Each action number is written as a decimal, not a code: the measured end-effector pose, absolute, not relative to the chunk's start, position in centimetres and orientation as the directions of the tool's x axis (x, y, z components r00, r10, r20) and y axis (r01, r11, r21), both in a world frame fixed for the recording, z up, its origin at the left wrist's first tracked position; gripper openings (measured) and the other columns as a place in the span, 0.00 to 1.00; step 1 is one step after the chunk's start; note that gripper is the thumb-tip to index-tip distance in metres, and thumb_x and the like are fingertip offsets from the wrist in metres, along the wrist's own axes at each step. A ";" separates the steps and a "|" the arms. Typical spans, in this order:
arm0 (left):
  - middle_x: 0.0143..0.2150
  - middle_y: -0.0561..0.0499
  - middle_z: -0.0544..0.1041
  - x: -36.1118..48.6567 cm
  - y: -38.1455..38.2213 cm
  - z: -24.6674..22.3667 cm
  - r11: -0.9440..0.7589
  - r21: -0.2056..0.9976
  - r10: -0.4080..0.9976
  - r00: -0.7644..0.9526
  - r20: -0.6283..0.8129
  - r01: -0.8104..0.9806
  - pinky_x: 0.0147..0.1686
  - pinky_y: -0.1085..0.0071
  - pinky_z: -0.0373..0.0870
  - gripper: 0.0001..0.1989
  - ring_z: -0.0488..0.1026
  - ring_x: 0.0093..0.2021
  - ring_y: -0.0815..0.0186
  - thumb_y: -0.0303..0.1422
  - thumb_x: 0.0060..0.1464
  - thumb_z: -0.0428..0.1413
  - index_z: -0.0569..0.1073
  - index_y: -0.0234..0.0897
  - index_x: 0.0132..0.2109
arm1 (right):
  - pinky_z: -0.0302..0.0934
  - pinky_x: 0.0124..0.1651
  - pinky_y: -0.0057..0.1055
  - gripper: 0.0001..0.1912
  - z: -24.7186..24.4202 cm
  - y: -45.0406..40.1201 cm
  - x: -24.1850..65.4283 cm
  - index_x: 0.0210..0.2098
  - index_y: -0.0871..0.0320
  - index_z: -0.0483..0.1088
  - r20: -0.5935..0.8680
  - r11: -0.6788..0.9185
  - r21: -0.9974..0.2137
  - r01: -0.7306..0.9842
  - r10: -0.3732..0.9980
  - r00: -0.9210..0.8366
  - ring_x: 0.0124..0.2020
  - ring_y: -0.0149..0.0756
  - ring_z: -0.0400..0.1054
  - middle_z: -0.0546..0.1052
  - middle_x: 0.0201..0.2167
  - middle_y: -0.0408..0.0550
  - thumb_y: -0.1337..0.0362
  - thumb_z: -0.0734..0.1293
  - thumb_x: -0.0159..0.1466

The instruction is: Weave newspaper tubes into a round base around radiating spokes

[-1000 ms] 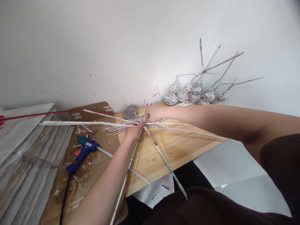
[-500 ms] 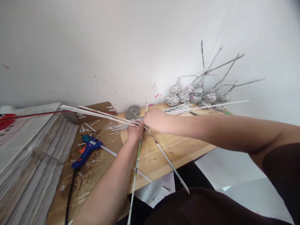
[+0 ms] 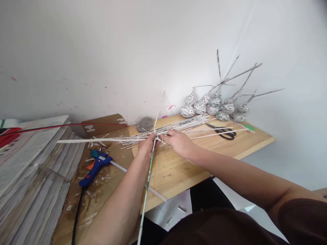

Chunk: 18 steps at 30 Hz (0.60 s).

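My left hand (image 3: 146,144) is closed on the crossing of several thin rolled-paper sticks, which spread out like spokes above the wooden board. One green-and-white stick (image 3: 148,180) runs down toward my lap, another (image 3: 158,110) points up at the wall, and a pair reaches left. Just right of the crossing, my right hand (image 3: 178,141) has its fingers bent together on a speckled stick. Under and behind both hands lies a pile of loose paper sticks (image 3: 196,121). The fingertips partly hide the crossing.
Black scissors (image 3: 226,132) lie on the board (image 3: 176,173) at right. Woven gourd shapes (image 3: 187,110) line the wall, with sticks poking up. A grey lump (image 3: 144,124) sits behind the pile. At left are a blue glue gun (image 3: 95,168) and stacked newspapers (image 3: 38,183).
My right hand has moved down and right from above the crossing. The speckled stick that pointed to my lap now lies by my right fingers. The left-hand sticks sit lower, and the scissors are uncovered.
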<state>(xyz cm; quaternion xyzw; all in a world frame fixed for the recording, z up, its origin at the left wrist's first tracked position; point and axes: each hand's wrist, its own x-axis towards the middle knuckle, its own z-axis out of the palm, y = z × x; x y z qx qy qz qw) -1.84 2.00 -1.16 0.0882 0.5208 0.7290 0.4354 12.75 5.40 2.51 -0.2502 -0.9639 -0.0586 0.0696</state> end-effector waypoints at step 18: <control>0.28 0.53 0.76 -0.6 1.5 -1.2 -0.165 0.802 0.797 -0.556 -0.234 -0.574 0.25 0.78 0.73 0.14 0.73 0.25 0.72 0.25 0.35 0.69 0.74 0.32 0.31 | 0.67 0.39 0.30 0.11 -0.8 6.1 12.1 0.42 0.59 0.77 0.323 0.489 -0.834 0.254 0.807 -0.494 0.31 0.34 0.73 0.81 0.33 0.48 0.65 0.69 0.60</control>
